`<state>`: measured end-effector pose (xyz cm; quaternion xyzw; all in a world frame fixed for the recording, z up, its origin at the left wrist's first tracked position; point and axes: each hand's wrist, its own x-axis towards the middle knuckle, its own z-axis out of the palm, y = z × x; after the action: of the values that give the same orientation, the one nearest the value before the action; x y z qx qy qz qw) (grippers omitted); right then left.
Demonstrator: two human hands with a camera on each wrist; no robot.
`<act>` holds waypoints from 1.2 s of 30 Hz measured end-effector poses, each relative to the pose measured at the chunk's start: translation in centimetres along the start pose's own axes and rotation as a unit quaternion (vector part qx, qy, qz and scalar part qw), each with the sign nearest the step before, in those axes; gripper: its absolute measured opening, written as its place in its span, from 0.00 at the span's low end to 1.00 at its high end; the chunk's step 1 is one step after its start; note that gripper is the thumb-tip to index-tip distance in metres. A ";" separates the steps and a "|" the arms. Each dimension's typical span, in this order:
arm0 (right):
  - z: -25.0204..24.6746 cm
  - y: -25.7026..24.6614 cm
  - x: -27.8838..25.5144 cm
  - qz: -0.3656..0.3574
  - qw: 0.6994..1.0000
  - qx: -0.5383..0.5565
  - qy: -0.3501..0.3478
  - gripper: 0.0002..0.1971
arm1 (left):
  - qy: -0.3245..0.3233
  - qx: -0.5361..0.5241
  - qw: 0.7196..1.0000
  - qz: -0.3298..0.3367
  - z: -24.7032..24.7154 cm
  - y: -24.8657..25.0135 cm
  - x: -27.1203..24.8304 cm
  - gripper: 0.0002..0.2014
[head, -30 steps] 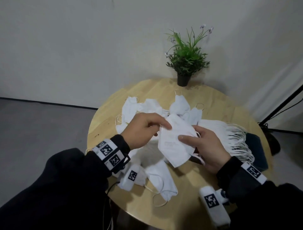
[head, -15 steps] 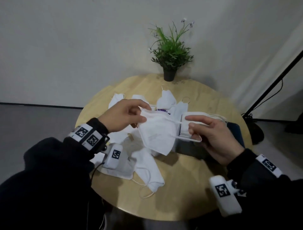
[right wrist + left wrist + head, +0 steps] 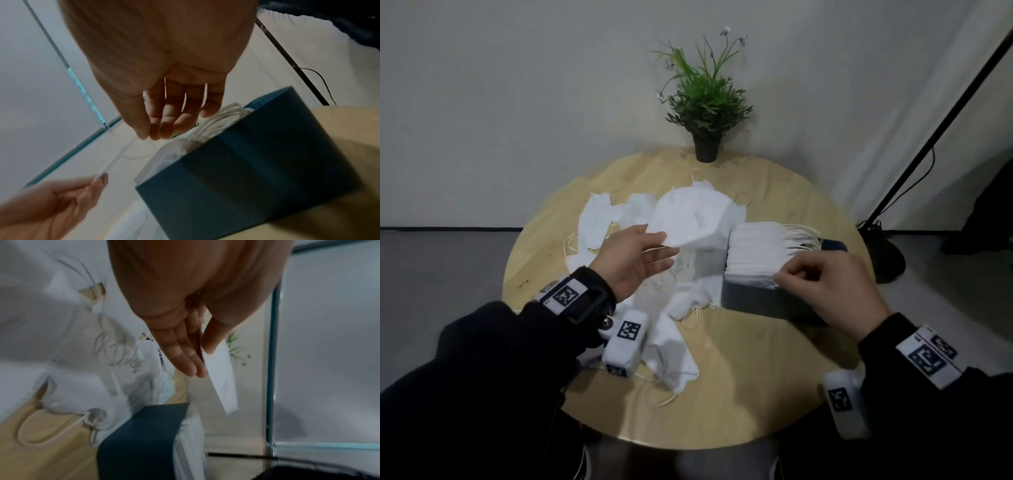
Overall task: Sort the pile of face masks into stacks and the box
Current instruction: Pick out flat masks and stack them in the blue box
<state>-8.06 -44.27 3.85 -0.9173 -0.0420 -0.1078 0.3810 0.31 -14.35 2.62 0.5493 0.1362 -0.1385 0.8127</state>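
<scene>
Your left hand (image 3: 631,262) pinches a white mask (image 3: 690,219) by its edge between thumb and fingers, holding it up at frame centre above the pile (image 3: 619,240) on the table (image 3: 750,387). Your right hand (image 3: 832,287), fingers curled, pinches the front of the stacked masks (image 3: 756,250) in the box (image 3: 760,301) at centre right

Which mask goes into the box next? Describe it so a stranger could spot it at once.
On the round wooden table, look left of the dark box packed with masks. The left hand pinches one white mask by its edge. It alone is lifted in the air; the other loose masks lie flat on the table.
</scene>
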 end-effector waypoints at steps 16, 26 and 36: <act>0.8 4.0 0.4 0.073 0.994 0.039 -0.074 0.11 | -0.133 0.454 0.791 0.388 4.2 -3.9 -1.3 0.05; -0.2 3.1 0.0 0.084 0.981 0.138 -0.103 0.14 | -0.178 0.592 0.642 0.453 5.8 -4.6 -1.1 0.03; -0.5 3.5 -0.8 0.090 0.996 0.004 0.025 0.05 | -0.150 0.657 0.564 0.477 6.1 -5.1 -0.2 0.10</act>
<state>-8.31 -47.09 1.55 -0.9130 0.0498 -0.0958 0.3933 -1.38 -21.86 0.50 0.8880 -0.3982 0.1381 0.1840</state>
